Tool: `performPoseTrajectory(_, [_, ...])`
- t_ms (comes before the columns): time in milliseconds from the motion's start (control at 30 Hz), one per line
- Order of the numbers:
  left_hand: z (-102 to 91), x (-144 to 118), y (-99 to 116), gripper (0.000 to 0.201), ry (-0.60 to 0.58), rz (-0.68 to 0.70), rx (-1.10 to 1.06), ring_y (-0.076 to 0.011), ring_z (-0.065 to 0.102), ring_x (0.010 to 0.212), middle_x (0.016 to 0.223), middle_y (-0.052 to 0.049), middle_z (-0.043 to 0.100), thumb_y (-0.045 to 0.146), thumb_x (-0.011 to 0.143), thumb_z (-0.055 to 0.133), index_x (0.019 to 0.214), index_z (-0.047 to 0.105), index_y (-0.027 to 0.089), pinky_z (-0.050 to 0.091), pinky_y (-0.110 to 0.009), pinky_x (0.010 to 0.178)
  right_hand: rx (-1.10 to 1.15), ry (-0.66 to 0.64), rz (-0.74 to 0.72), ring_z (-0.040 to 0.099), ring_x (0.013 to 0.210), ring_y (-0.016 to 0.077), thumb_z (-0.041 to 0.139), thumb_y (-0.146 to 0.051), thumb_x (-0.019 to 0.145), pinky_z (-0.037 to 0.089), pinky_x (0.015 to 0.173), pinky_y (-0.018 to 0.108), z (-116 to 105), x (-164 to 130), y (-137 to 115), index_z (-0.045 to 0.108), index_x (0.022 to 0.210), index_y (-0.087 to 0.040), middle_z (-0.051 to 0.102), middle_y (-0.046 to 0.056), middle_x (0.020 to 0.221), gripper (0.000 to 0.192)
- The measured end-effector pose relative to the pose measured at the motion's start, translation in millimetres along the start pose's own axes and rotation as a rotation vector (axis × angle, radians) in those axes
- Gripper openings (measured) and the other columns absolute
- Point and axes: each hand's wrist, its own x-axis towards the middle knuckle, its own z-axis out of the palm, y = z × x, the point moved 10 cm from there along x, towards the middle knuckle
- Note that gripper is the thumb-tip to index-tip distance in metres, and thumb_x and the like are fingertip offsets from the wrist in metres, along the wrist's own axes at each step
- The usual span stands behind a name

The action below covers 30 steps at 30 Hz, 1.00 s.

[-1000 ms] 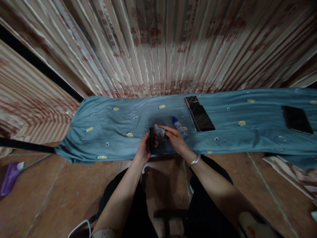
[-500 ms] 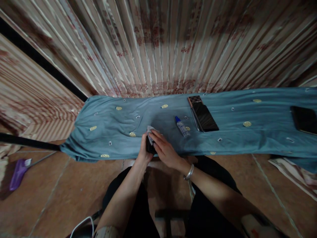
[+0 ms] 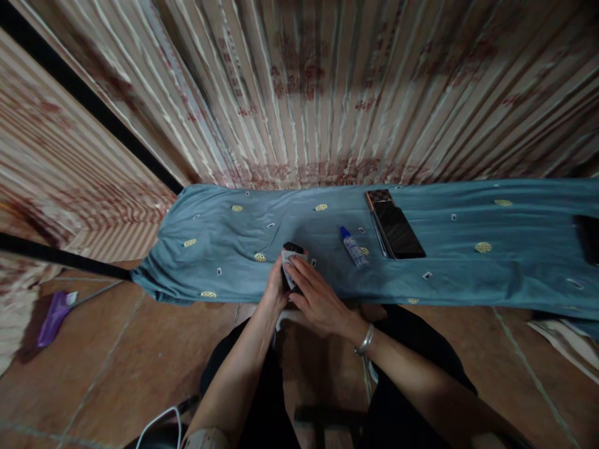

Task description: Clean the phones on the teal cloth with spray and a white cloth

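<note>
My left hand (image 3: pixel 274 292) grips a small black phone (image 3: pixel 291 248) at the near edge of a blue cloth-covered surface (image 3: pixel 444 274). My right hand (image 3: pixel 318 298) presses a small pale wiping cloth (image 3: pixel 289 262) flat against the phone's face, covering most of it. A silver bangle is on my right wrist. To the right lies a small clear bottle with a blue cap (image 3: pixel 353 246), apart from both hands.
A black phone (image 3: pixel 399 231) lies beside a checkered case (image 3: pixel 379 197) further right. Another dark device (image 3: pixel 588 237) sits at the right edge. Striped curtains hang behind. A purple mop head (image 3: pixel 51 312) lies on the tiled floor at left.
My right hand brought the pale cloth from the surface onto the phone and now rubs it. The view shifted slightly, so the far-right device is mostly cut off.
</note>
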Motion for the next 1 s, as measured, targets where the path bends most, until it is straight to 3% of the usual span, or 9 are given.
performPoseTrajectory(100, [4.9, -4, 2, 0.02, 0.01, 0.058, -0.034, -0.0169, 0.069, 0.083, 0.081, -0.005, 0.074, 0.03, 0.083, 0.06, 0.081, 0.072, 0.015, 0.051, -0.027, 0.086, -0.004, -0.003, 0.056, 0.024, 0.148, 0.0256, 0.039, -0.032, 0.1, 0.028, 0.119, 0.052, -4, 4, 18, 0.018, 0.155, -0.021, 0.027, 0.013, 0.159, 0.06])
performPoseTrajectory(233, [14.9, -8, 2, 0.02, -0.058, 0.064, -0.019, -0.0198, 0.068, 0.099, 0.089, -0.005, 0.075, 0.032, 0.078, 0.067, 0.088, 0.073, 0.016, 0.048, -0.029, 0.094, 0.044, 0.028, 0.127, 0.024, 0.148, 0.0232, 0.033, -0.036, 0.101, 0.025, 0.12, 0.05, -12, 9, 34, 0.023, 0.154, -0.021, 0.028, 0.012, 0.159, 0.056])
performPoseTrajectory(533, [27.4, -14, 24, 0.011, -0.199, 0.333, 0.22, -0.0205, 0.064, 0.1, 0.086, -0.004, 0.074, 0.026, 0.069, 0.07, 0.073, 0.073, 0.016, 0.043, -0.028, 0.094, 0.128, 0.094, 0.17, 0.033, 0.144, 0.0202, 0.033, -0.035, 0.101, 0.026, 0.121, 0.046, -29, 14, 29, 0.035, 0.149, -0.023, 0.042, 0.009, 0.152, 0.05])
performPoseTrajectory(767, [16.9, -11, 17, 0.026, -0.13, 0.236, 0.175, -0.0134, 0.06, 0.069, 0.066, 0.0, 0.067, 0.035, 0.059, 0.08, 0.069, 0.07, 0.014, 0.045, -0.024, 0.07, 0.153, 0.13, 0.251, 0.043, 0.137, 0.018, 0.032, -0.035, 0.102, 0.033, 0.118, 0.044, -36, 12, 51, 0.043, 0.144, -0.026, 0.052, 0.006, 0.145, 0.045])
performPoseTrajectory(1000, [18.7, -10, -1, 0.018, -0.063, -0.013, -0.063, -0.0186, 0.068, 0.072, 0.065, -0.002, 0.07, 0.031, 0.075, 0.067, 0.077, 0.071, 0.014, 0.051, -0.028, 0.074, 0.15, 0.15, 0.297, 0.036, 0.143, 0.0185, 0.035, -0.033, 0.101, 0.031, 0.119, 0.044, -27, 3, 59, 0.037, 0.148, -0.026, 0.041, 0.005, 0.153, 0.048])
